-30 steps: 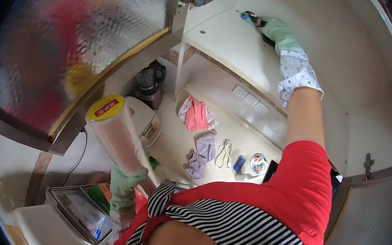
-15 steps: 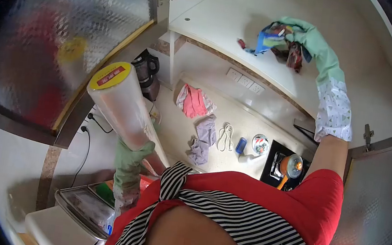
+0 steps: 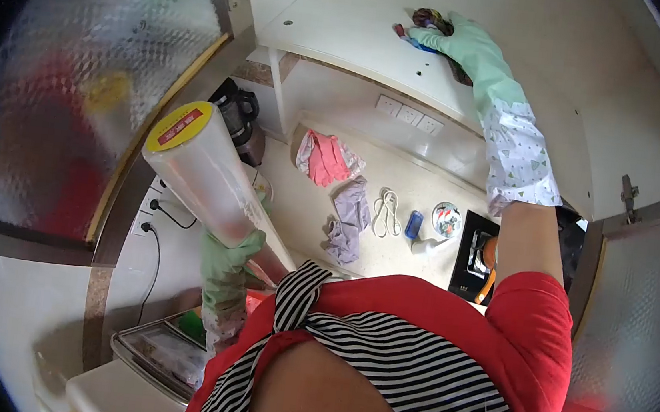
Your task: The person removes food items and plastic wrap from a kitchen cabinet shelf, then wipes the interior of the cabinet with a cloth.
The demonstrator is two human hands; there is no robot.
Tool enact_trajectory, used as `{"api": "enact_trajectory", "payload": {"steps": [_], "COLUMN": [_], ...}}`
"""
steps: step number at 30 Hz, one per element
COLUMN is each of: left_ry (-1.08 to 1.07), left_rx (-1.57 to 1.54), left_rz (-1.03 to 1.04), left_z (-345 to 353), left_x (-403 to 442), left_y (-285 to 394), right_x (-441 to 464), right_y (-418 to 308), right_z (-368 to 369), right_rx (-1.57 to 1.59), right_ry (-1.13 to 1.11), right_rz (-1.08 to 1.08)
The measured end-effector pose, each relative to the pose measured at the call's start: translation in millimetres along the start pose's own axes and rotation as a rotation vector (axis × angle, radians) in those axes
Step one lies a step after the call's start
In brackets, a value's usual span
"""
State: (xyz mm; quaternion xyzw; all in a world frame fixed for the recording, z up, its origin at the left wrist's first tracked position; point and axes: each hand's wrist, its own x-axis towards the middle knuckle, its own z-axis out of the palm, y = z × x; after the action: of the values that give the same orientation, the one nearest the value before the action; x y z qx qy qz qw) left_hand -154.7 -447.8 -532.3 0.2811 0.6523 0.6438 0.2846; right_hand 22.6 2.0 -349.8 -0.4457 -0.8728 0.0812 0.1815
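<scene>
My right hand [image 3: 464, 43], in a pale green rubber glove with a patterned white cuff, presses a bunched multicoloured cloth [image 3: 434, 20] onto the white cupboard shelf [image 3: 341, 22]. The glove covers part of the cloth, and its fingers are bent over it. At lower left, my left hand [image 3: 233, 248], in a matching green glove, is wrapped round the lower part of a long, clear plastic cylinder [image 3: 209, 173]. This cylinder leans up and left, with a yellow end [image 3: 180, 126] bearing a red label. Its lower end is partly hidden by my hand and body.
Open textured-glass cupboard doors stand left [image 3: 100, 101] and right [image 3: 637, 311]. On the counter below are pink gloves [image 3: 327, 159], a lilac cloth [image 3: 350, 218], a white cord [image 3: 385, 213], a blue item [image 3: 414, 224], a tin [image 3: 447, 220] and a stove [image 3: 468, 257]. A blender [image 3: 239, 116] stands left.
My right hand has moved the cloth farther back and left across the shelf, flattening over it. My left hand still holds the cylinder, almost unmoved. The view has shifted slightly.
</scene>
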Motion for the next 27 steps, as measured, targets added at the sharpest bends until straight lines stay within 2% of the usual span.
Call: {"api": "enact_trajectory", "payload": {"steps": [2, 3, 6, 8, 9, 10, 12, 13, 14, 16, 17, 19, 20, 22, 23, 25, 26, 27], "left_ry": [0.005, -0.058, -0.116, -0.106, -0.097, -0.089, -0.029, 0.026, 0.031, 0.128, 0.157, 0.190, 0.217, 0.204, 0.215, 0.216, 0.219, 0.219], "left_rx": [-0.035, -0.088, -0.112, -0.084, 0.027, 0.140, 0.189, 0.237, 0.236, 0.215, 0.063, 0.075, 0.087, 0.056, 0.059, 0.068, 0.043, 0.020], "left_rz": [0.009, 0.024, 0.037, 0.035, 0.006, -0.027, -0.043, -0.062, -0.059, -0.099, -0.064, -0.052, -0.038, -0.079, -0.053, -0.038, -0.064, -0.094], "left_z": [9, 15, 23, 18, 13, 8, 4, 2, 2, 0, -5, -16, -17, -13, -14, -20, -23, -22], "left_x": [2, 0, -1, -2, -3, -6, -13, -16, -20, -30, -35, -43, -43, -46, -47, -49, -48, -50], "left_y": [9, 20, 30, 27, 27, 24, 15, 11, 11, 12, -1, -15, -20, -9, -8, -12, -20, -24], "right_x": [2, -1, -7, -3, 20, 29, 41, 26, 47, 66, 82, 117, 129, 142, 147, 148, 143, 130], "right_y": [21, 31, 49, 58, 80, 83, 77, 63, 77, 83, 82, 75, 66, 30, 22, 18, 20, 26], "right_z": [6, 6, -3, -15, -7, -11, -28, -39, -17, 16, 26, 40, 42, 45, 43, 38, 31, 26], "right_rx": [0.069, 0.067, 0.200, 0.740, 0.816, 0.818, 0.453, 0.386, 0.156, -0.117, -0.117, -0.032, -0.035, 0.092, 0.092, -0.234, -0.245, -0.066], "right_ry": [0.068, 0.073, -0.007, 0.076, 0.166, 0.164, 0.262, 0.107, 0.117, 0.253, 0.257, 0.130, 0.138, -0.044, -0.041, -0.073, -0.075, -0.150], "right_rz": [-0.088, -0.084, -0.153, -0.107, -0.112, -0.117, 0.307, 0.306, 0.326, 0.232, 0.222, 0.161, 0.147, 0.113, 0.107, -0.139, -0.138, -0.208]}}
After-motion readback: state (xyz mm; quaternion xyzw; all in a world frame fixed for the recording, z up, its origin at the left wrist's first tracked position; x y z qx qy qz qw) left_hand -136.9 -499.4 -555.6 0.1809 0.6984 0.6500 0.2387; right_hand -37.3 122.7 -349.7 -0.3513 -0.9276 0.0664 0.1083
